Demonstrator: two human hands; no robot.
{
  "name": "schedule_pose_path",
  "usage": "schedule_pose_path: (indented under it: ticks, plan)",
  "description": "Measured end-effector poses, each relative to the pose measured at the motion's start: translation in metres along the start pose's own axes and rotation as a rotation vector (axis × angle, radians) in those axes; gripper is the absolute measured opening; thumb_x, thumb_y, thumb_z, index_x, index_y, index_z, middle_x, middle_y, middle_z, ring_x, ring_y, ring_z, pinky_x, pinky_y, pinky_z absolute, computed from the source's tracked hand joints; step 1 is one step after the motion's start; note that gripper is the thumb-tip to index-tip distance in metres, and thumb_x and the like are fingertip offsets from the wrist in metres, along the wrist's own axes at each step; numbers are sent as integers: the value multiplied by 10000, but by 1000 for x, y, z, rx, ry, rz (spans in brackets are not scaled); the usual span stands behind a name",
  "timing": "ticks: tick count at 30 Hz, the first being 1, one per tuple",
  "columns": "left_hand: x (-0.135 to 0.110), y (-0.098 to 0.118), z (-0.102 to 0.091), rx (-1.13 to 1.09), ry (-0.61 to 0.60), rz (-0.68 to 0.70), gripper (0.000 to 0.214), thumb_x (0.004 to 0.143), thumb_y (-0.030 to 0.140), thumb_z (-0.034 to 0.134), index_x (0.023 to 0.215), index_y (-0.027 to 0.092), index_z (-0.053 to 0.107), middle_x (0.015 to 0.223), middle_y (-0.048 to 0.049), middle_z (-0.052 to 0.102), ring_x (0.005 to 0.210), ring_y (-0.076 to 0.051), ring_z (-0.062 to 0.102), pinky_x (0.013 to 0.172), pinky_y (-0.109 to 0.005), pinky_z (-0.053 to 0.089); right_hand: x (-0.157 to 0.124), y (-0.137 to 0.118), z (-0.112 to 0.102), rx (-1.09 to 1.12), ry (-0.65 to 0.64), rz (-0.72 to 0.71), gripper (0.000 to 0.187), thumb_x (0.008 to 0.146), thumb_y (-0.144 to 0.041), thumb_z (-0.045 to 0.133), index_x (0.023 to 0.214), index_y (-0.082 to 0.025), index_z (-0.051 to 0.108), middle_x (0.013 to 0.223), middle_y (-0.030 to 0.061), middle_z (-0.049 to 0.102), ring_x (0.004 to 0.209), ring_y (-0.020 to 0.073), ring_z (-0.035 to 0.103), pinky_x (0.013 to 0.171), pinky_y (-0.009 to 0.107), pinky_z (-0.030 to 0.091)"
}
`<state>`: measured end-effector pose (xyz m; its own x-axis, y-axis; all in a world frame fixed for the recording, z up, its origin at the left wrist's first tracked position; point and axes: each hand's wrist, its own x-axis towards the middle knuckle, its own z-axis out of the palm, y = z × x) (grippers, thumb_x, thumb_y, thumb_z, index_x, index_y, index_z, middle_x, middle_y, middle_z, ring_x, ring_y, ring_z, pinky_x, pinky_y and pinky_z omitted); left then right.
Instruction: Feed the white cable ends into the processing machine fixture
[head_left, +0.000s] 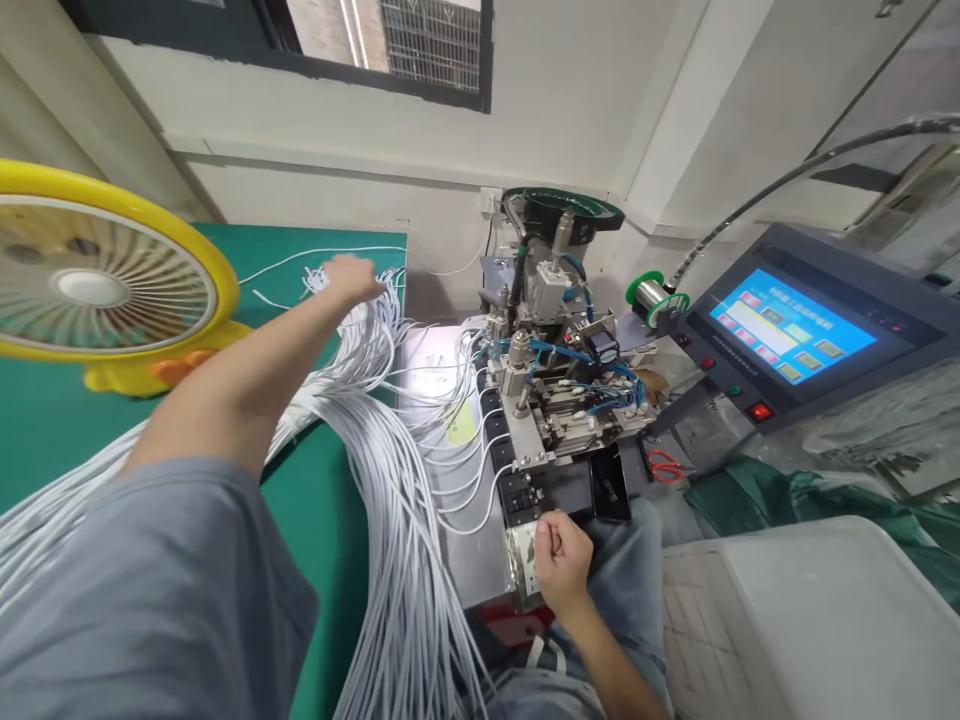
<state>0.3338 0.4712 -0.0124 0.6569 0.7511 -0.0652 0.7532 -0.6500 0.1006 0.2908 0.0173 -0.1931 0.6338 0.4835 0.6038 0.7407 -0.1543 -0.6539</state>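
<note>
My left hand (354, 277) reaches out over the far ends of a large bundle of white cables (390, 500). It touches the cable ends, but its fingers point down and are mostly hidden. Closer to me, my right hand (561, 560) is curled into a fist, with nothing showing in it. It rests by the front end of a black fixture track (519, 495) on a metal bench machine (555, 370). Several white cables run from the bundle into the slots of that track.
A yellow fan (97, 285) stands on the green table (300, 560) at left. A touchscreen panel (795, 325), a solder wire spool (656, 298), a phone (610, 485) and red-handled scissors (664, 465) are on the right. A white bin (847, 600) sits at lower right.
</note>
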Motion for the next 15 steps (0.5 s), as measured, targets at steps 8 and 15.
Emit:
schedule_pose_path:
  ticks: [8, 15]
  plan:
    - [-13, 75, 82, -92, -472, 193, 612, 621, 573, 708, 976, 75, 679, 849, -129, 666, 746, -202, 638, 692, -254, 509, 0, -1, -5, -25, 30, -5, 209, 860, -139, 444, 653, -156, 468, 515, -50, 323, 439, 70, 315, 442, 205, 256]
    - [-31, 67, 104, -73, -297, 235, 696, 634, 617, 653, 1133, 133, 622, 1081, -123, 629, 1059, -274, 558, 887, -267, 434, 2, -3, -6, -6, 45, -9, 190, 848, -125, 449, 661, -155, 471, 521, -50, 320, 430, 67, 297, 430, 198, 250]
